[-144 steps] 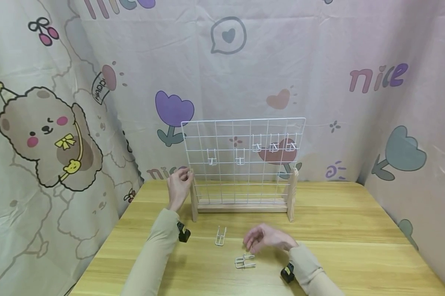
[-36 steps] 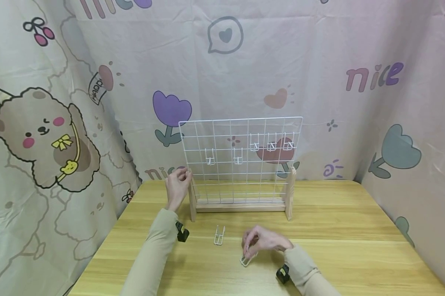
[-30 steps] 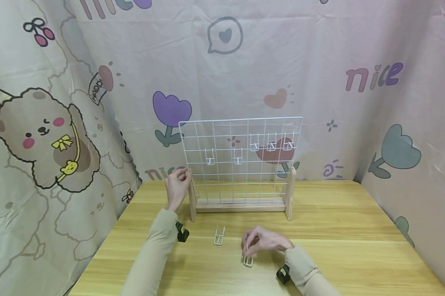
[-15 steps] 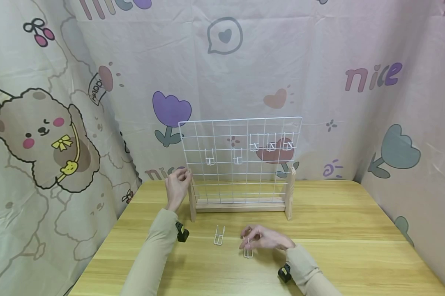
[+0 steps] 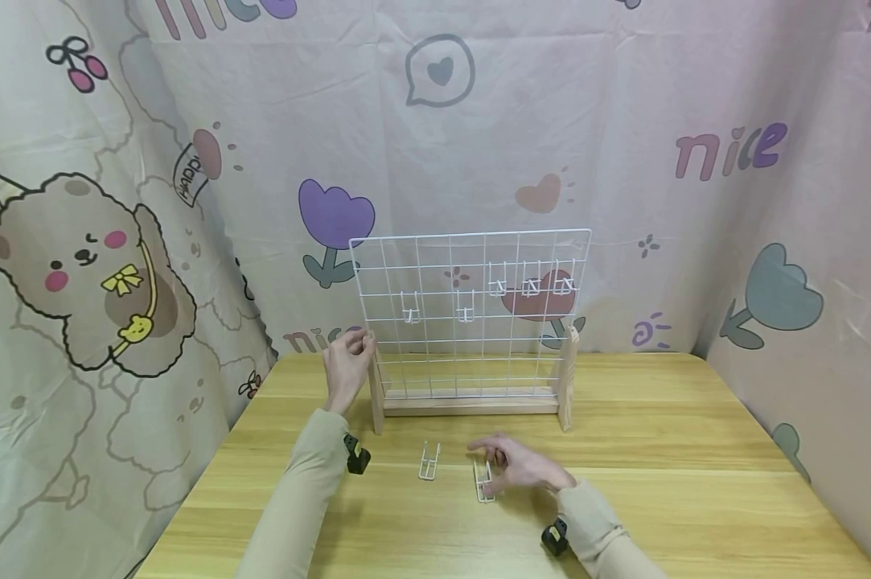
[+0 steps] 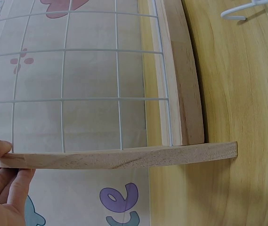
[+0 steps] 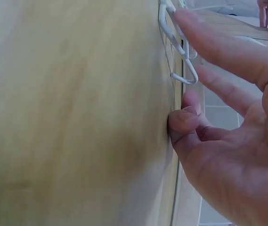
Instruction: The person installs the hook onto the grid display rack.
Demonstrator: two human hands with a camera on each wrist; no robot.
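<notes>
At the left side of the white wire grid panel [image 5: 471, 234], my left hand [image 5: 346, 366] pinches the top of the wooden stand's left upright [image 5: 377, 398]. In the left wrist view the thumb is on one side of that upright [image 6: 119, 157], fingers on the other. My right hand [image 5: 522, 466] is low over the table with index finger extended and thumb at a white wire hook [image 5: 484, 498] lying there. The right wrist view has the thumb against this hook [image 7: 166, 28], the lower fingers bent near the tabletop. A second wire hook [image 5: 428, 468] lies to the left.
Several similar hooks hang on the grid, including one at the upper right [image 5: 564, 285] and one at the left [image 5: 410, 314]. The stand's bottom bar [image 5: 471, 408] rests on the wooden table [image 5: 638, 418]. A printed curtain [image 5: 435, 161] surrounds the table.
My right hand has gripped the nearer hook, turned it so its prongs point toward the grid, moved it slightly forward and loosened its fingers. My left hand has stayed on the upright.
</notes>
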